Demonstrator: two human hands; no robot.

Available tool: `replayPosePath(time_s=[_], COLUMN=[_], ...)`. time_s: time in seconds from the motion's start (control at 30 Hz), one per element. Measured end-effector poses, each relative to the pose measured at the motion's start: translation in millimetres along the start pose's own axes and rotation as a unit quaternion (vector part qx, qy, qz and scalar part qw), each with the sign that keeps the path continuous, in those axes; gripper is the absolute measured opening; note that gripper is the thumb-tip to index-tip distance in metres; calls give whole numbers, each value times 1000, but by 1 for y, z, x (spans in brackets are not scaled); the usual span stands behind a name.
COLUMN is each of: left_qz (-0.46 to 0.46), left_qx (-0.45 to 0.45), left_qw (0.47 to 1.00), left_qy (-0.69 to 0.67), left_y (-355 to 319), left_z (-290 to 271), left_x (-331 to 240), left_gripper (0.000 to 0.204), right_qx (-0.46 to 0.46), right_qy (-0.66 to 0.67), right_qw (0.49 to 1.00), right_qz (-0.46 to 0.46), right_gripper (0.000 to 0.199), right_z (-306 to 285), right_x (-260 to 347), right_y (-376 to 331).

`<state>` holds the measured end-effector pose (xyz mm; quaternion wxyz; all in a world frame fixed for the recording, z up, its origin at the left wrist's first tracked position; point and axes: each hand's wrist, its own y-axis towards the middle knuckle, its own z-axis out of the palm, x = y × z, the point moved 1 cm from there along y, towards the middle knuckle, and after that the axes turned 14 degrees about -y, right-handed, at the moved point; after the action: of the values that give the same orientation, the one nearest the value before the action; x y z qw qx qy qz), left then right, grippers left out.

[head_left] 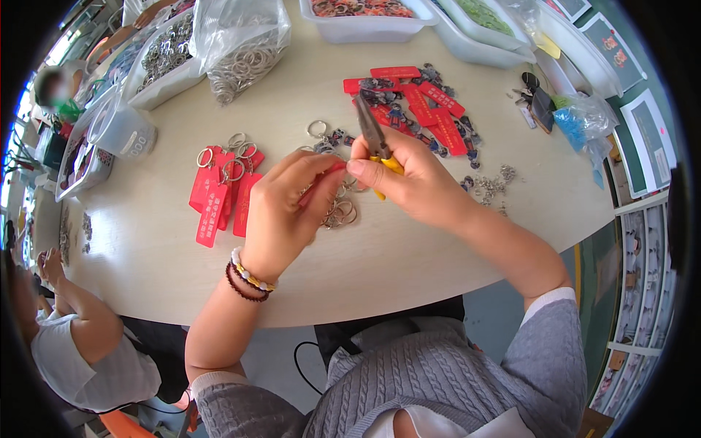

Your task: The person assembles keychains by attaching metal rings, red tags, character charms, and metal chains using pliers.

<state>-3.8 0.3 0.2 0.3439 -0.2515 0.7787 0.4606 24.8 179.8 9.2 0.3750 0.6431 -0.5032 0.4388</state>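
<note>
Both hands are up over the middle of the pale table [146, 248], and they meet right above a loose heap of key rings [337, 212]. The right hand [416, 182] is closed around a pair of pliers [374, 139] with yellow grips, nose pointing up and away from the person. The left hand [281, 212], beaded bracelets [248, 281] at the wrist, has its fingers curled in, pinching a red tag [321, 186] against the right thumb; just how the tag sits in there I cannot tell, the fingers cover most of it. To the left of the hands lies a stack of finished red tags [219, 193] with rings on their top ends, touching one another. Beyond the pliers a second spread of red tags [423, 102] lies mixed with small dark figure charms, and near the right edge a little scatter of chain bits [493, 182]. Farther back, a clear bag of rings [237, 44] slumps beside a white tray of rings [164, 58], with more white tubs [369, 18] along the far edge and a blue bag [577, 124] at the right. The table edge curves round; another person [80, 350] in a white top sits at the lower left, and framed pictures [650, 135] lie off to the right.
</note>
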Motion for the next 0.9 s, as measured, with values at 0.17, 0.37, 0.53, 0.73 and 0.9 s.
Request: replayPosePath(time_s=[0.17,0.37,0.53,0.73,0.9], left_qz=[-140,-186,-206,-217,-229], left_qx=[-125,-182,-146,-111,-63], left_qw=[958,886,875,891,918], left_qy=[-219,-384,-414,-383,-318], left_y=[4,14,9,2,-11], left_z=[-14,-25,-25,-11,5], left_x=[13,17,22,22,11], left_gripper=[10,20,21,16,18], right_qx=[15,-8,-26,19,-33], right_qy=[-249,-509,-525,-68,90], right_qw=[967,847,836,996,995], right_qz=[-56,-153,-157,62,35], right_gripper=[20,22,20,17,17], right_z=[4,23,20,-16,-21], right_x=[1,-16,-14,-6,-7], right_y=[-2,5,7,-4,-15])
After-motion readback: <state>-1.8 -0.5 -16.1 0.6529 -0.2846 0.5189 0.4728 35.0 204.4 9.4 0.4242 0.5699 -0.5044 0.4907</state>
